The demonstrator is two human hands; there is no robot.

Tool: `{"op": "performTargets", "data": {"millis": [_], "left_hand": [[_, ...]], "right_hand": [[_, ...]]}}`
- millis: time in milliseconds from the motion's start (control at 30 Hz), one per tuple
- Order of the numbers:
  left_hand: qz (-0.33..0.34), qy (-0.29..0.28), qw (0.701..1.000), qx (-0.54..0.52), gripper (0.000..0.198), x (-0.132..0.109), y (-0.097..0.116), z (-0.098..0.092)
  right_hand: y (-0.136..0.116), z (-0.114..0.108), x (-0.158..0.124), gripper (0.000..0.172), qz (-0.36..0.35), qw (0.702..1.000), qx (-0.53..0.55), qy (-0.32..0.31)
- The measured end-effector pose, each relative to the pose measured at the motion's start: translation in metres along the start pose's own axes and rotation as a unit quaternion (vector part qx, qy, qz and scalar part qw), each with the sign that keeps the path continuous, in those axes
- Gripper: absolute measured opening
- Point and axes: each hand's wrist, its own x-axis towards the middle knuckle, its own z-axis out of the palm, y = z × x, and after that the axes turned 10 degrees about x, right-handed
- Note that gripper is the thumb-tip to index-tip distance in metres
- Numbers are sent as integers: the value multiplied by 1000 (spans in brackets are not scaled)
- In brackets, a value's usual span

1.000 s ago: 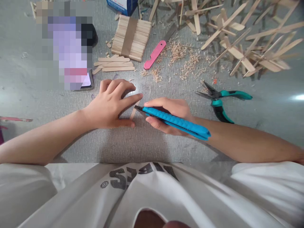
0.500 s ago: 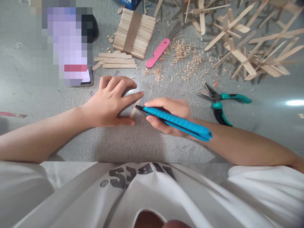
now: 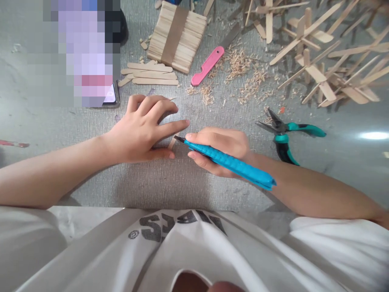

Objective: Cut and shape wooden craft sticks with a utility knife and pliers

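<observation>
My left hand (image 3: 144, 129) lies on the table with its fingers spread. Its thumb and index finger press down a short, narrow wooden craft stick (image 3: 172, 142), partly hidden beneath them. A blue utility knife (image 3: 231, 160) is gripped in my right hand (image 3: 223, 146), thumb and fingers closed around the handle near the blade. The dark blade tip points left and meets the stick between my left thumb and index finger.
Beyond my hands lie loose craft sticks (image 3: 154, 76), a banded stick bundle (image 3: 179, 36), a pink-handled folding saw (image 3: 208, 67) and wood shavings (image 3: 238, 65). Pliers (image 3: 282, 129) rest open at right, below assembled stick shapes (image 3: 316, 73). A phone (image 3: 111, 95) lies at left.
The view has shifted slightly. The knife's rear end has swung a little toward my body, while its blade stays at the stick. My left hand keeps its pose.
</observation>
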Motion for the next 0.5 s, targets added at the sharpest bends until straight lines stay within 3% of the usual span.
{"op": "performTargets", "data": {"millis": [167,500], "left_hand": [[-16,17,1000,-9,60,-1,2,2],[-32,-11,999,7,65,2,5,-3]], "right_hand": [[5,-4,3,30,-3,999,15,-35],[11,-5,6,23,-36,998,38,-34]]}}
